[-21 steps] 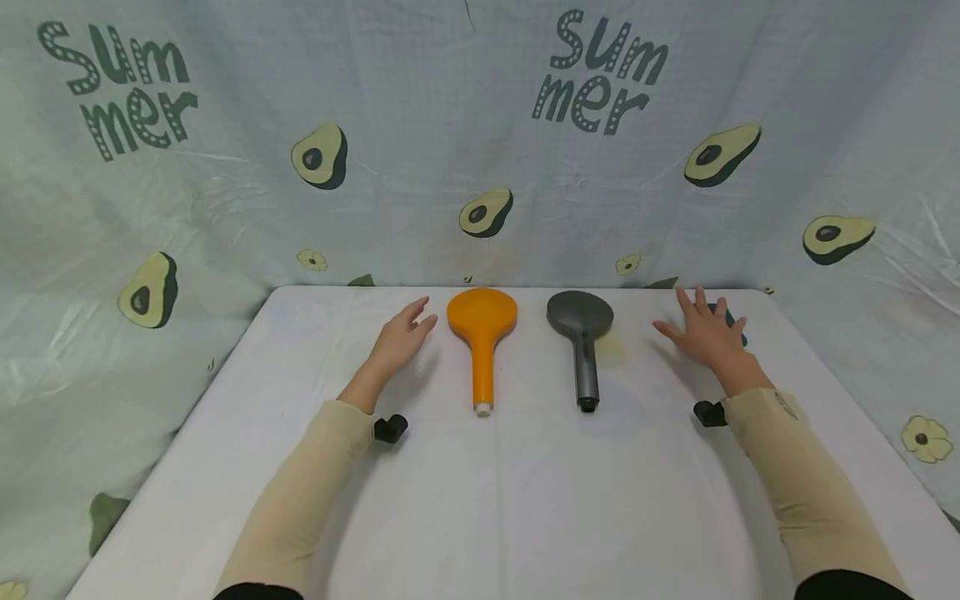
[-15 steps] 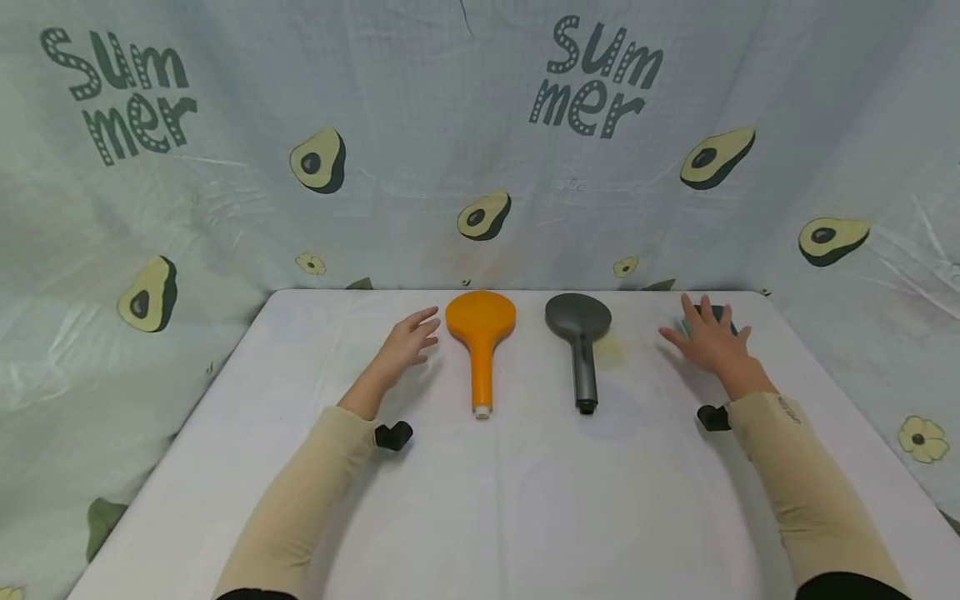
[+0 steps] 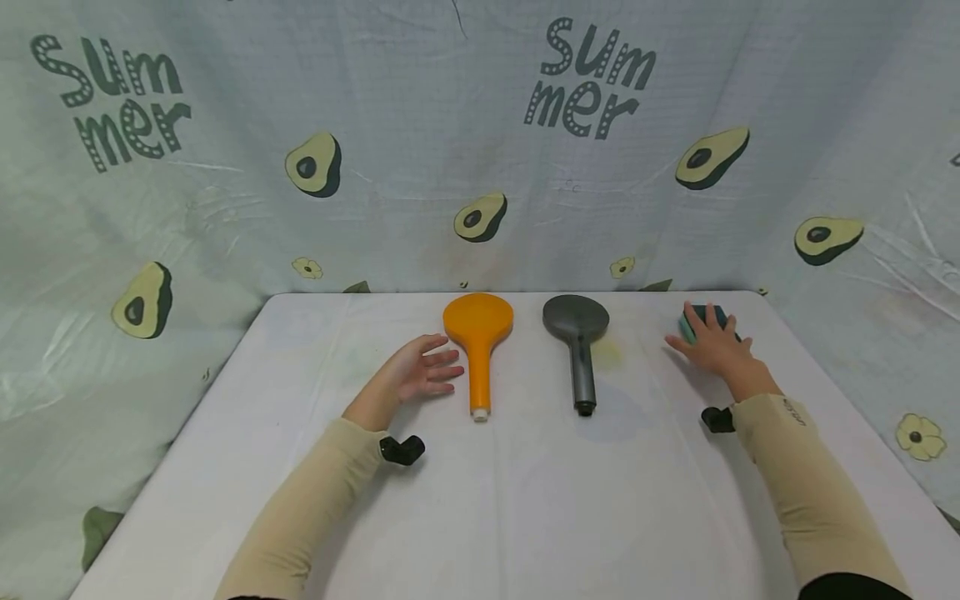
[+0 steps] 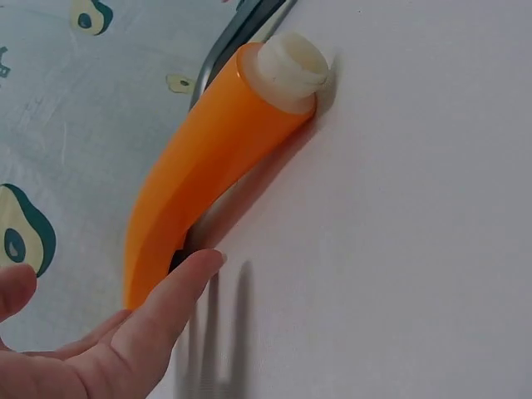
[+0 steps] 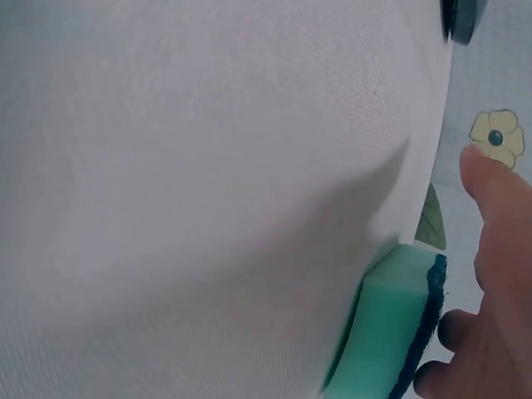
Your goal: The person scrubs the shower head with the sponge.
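Head view shows both arms stretched over the white table (image 3: 502,508): the left hand (image 3: 414,375) stands just left of the orange shower head (image 3: 478,325), level with its handle (image 3: 480,375), while the right hand (image 3: 717,347) is over the sponge (image 5: 378,332) at the far right. Its fingers are spread wide, those of the left parted and relaxed; neither hand grips anything. The step in hand looks like a two-handed reach, and the next move seems to call for curling each set of fingers round its own object. Left wrist view reveals the hollow pale neck (image 4: 295,71), merely a small tip from above; right wrist view exposes the sponge's green side, though fingertip contact I cannot tell.
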The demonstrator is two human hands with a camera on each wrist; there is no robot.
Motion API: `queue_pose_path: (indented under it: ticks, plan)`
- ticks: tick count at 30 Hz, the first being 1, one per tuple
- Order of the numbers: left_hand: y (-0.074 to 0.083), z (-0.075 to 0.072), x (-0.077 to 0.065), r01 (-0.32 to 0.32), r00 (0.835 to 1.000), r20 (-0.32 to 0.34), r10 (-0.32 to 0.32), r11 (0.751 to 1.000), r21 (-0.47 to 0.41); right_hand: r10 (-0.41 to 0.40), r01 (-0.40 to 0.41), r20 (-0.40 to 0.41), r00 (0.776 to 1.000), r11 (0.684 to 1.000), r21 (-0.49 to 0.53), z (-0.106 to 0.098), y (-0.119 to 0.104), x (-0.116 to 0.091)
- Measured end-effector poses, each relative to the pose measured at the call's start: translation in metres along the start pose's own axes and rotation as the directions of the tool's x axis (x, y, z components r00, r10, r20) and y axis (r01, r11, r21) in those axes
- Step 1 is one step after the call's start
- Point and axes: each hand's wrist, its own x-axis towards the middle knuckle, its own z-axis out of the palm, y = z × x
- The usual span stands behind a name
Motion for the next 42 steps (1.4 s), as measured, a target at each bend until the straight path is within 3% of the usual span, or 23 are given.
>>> queue_pose_path:
  ticks: [7, 14, 26, 30, 37, 42]
  plan:
    - [-0.007, 0.002, 0.004, 0.053, 0.995, 0.083, -0.054, 0.999, 0.004, -0.002, 0.002, 0.028, 1.000, 1.000, 0.000, 0.002, 0.004, 0.003]
    - [-0.011, 0.011, 0.010, 0.069, 0.997, 0.028, -0.069, 0.998, 0.016, -0.012, 0.012, -0.005, 1.000, 1.000, 0.014, 0.001, 0.009, 0.006]
    - [-0.013, 0.020, 0.012, 0.067, 0.996, -0.054, -0.073, 0.992, -0.110, -0.008, 0.008, -0.017, 1.000, 0.999, 0.043, 0.000, 0.014, 0.004]
    - [-0.012, 0.019, 0.010, 0.059, 0.997, -0.046, -0.065, 0.990, -0.128, -0.009, 0.010, -0.029, 1.000, 0.999, 0.044, 0.000, 0.014, 0.004]
    - [-0.013, 0.016, 0.011, 0.071, 0.997, 0.034, -0.070, 0.996, -0.057, -0.004, 0.006, -0.067, 0.998, 0.999, 0.039, -0.001, 0.014, 0.005]
    - [-0.015, 0.009, 0.012, 0.051, 0.997, 0.051, -0.053, 0.998, 0.041, 0.000, 0.003, -0.116, 0.993, 0.999, 0.031, 0.003, 0.015, 0.006]
